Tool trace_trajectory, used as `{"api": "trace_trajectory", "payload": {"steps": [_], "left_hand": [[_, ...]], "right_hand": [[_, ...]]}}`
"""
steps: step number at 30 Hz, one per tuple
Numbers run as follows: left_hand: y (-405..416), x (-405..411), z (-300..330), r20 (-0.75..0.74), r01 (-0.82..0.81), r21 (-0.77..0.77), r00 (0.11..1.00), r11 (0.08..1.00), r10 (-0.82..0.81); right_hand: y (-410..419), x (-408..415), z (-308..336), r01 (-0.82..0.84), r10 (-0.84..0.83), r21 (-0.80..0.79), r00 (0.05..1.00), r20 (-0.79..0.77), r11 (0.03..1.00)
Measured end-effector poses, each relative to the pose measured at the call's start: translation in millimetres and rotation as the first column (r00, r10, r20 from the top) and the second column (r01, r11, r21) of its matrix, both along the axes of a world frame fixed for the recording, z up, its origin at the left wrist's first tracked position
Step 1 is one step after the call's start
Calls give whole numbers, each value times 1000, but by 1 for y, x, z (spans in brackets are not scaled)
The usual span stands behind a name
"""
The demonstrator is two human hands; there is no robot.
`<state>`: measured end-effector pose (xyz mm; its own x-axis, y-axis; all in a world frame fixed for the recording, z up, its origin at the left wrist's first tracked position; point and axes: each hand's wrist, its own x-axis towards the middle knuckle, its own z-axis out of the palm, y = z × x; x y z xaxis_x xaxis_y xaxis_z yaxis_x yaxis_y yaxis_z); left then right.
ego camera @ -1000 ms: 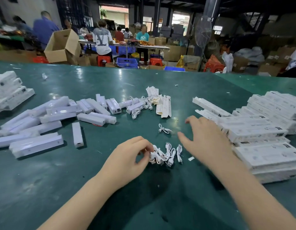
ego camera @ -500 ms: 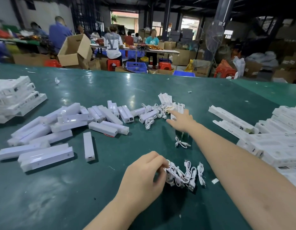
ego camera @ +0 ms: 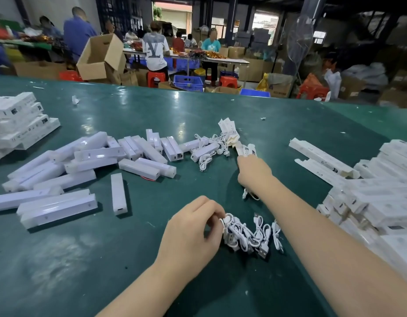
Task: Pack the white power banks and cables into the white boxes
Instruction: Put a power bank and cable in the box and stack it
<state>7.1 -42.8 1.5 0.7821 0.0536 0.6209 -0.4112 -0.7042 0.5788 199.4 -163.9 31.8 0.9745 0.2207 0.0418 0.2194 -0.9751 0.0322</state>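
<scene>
Two hands busy | left hand (ego camera: 193, 227) pinches cable bundle (ego camera: 245, 234) at its fingertips | right hand (ego camera: 252, 172) reaches far, fingers on a flat box (ego camera: 245, 149), grip unclear | cables light, floppy, tangle-prone: take the coil's middle

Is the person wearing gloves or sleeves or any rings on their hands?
No. Both arms are bare as far as the picture shows, with no sleeves in view. The left hand and right hand have no gloves. No watch, bracelet or ring shows on the parts you can see, though some fingers are hidden.
</scene>
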Motion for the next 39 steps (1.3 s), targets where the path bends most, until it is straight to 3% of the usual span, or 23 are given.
{"api": "trace_trajectory", "payload": {"steps": [7,10,15,17,18,19,20,22,23,26,29,34,39], "left_hand": [[0,-5,6,7,7,4,1000,1000,-7],[1,-7,6,17,3,22,1000,1000,-3],[4,-6,3,14,-38,21,999,999,38],[3,-6,3,-2,-37,-28,999,999,37],[2,-6,4,-35,-26,-92,999,995,23],[2,-6,5,-92,-8,-194,996,981,-10],[2,-5,7,-164,16,-323,984,946,-72],[2,-1,10,-281,45,-582,926,812,-253],[2,1,11,-280,49,-700,899,713,-337],[4,5,18,-88,103,-923,881,370,-464],[8,1,29,13,115,-971,899,208,-437],[14,-3,37,-65,-43,-997,938,71,-341],[16,-2,37,-120,-97,-991,947,92,-297]], "right_hand": [[-27,-67,21,72,-88,201,993,73,977],[-40,-85,20,111,-128,218,990,66,970],[-53,-105,0,128,-158,128,952,263,983],[-57,-110,0,29,-136,289,923,359,957],[-57,-113,2,-47,-131,445,923,361,894],[-55,-117,6,-121,-110,639,944,310,759],[-52,-121,12,-144,-52,827,978,204,544],[-42,-134,21,82,222,995,970,-93,59],[-38,-141,23,243,370,969,905,-211,-43],[-32,-153,22,408,610,912,711,-349,46],[-29,-161,23,421,656,902,655,-374,94],[-23,-166,22,397,679,908,630,-378,137],[-23,-169,17,289,646,950,704,-296,120]]}}
